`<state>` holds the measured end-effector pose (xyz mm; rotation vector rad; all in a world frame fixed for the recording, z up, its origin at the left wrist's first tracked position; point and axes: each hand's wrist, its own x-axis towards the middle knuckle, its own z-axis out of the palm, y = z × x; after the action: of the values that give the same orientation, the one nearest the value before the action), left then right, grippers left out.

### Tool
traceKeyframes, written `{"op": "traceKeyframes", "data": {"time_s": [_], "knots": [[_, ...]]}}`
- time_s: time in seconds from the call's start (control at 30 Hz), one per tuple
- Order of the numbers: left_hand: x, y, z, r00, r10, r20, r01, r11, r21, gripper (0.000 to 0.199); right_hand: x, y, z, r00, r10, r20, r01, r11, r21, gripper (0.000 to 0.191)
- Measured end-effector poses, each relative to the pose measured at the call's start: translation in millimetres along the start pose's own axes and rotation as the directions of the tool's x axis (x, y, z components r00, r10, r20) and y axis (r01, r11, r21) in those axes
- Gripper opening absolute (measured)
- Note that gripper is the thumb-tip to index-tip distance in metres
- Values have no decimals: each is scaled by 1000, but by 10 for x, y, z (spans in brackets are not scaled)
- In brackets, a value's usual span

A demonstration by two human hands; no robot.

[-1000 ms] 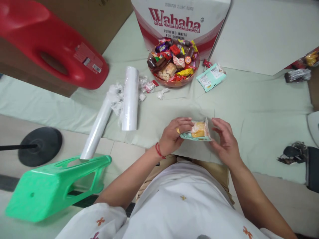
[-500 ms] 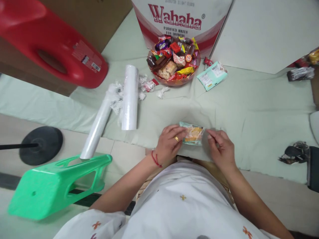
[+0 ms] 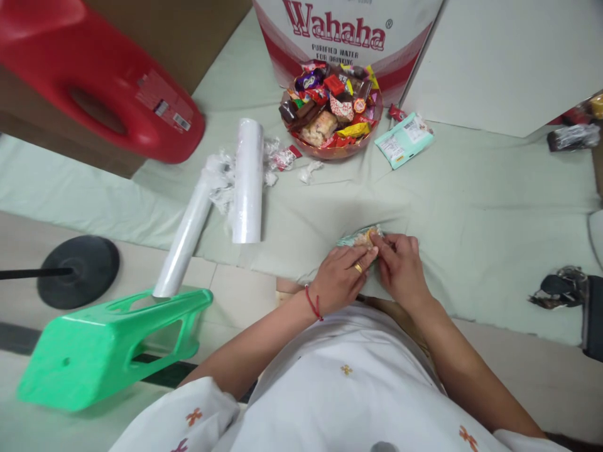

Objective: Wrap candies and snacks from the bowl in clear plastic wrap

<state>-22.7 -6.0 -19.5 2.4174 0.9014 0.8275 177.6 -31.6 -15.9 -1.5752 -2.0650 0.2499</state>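
Note:
A small light-green and clear packet (image 3: 362, 237) with something yellow-orange in it is held close to the near edge of the cloth-covered table. My left hand (image 3: 342, 276), with a ring and a red string at the wrist, is closed on its near side. On its right part, the fingers of my right hand (image 3: 400, 267) pinch it. The two hands' fingertips nearly meet and hide part of the packet. Beyond them stands a red bowl (image 3: 343, 150) heaped with wrapped sweets, and a mint packet (image 3: 405, 141) lies to its right.
Two white film rolls (image 3: 247, 182) (image 3: 183, 235) lie at left beside crumpled wrappers (image 3: 221, 182). A red jug (image 3: 155, 107), a Wahaha box (image 3: 396, 44) and a white panel (image 3: 485, 56) stand behind. A green stool (image 3: 80, 358) is at lower left, keys (image 3: 560, 289) at right.
My right hand has moved left onto the packet, and my left hand has shifted right and slightly nearer. The packet has turned and is now more covered by fingers.

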Motion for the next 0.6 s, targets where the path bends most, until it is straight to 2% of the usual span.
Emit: {"op": "traceKeyframes", "data": {"time_s": [0.07,0.17,0.23,0.3,0.37,0.5,0.6], "knots": [[-4,-4,-87,995,-33,-92,20,991,-134,41,39,34,-64,1000,13,-14,-11,990,139,55],[14,-117,-268,953,-193,-234,125,953,-276,34,55,18,-163,992,120,-28,-102,928,359,49],[52,-224,-358,931,-263,-252,188,939,-288,30,45,-28,-195,974,216,-64,-171,894,414,42],[105,-309,-383,939,-267,-218,206,942,-266,28,24,-84,-179,961,252,-113,-195,909,368,36],[159,-345,-339,965,-214,-153,180,961,-212,29,-5,-135,-115,973,187,-134,-148,955,257,35],[235,-293,-145,993,-117,34,115,992,55,29,-83,-200,52,999,13,-46,-12,1000,20,48],[263,-229,-43,980,-140,140,101,961,258,33,-115,-208,107,1000,15,19,-13,994,-106,55]]}}
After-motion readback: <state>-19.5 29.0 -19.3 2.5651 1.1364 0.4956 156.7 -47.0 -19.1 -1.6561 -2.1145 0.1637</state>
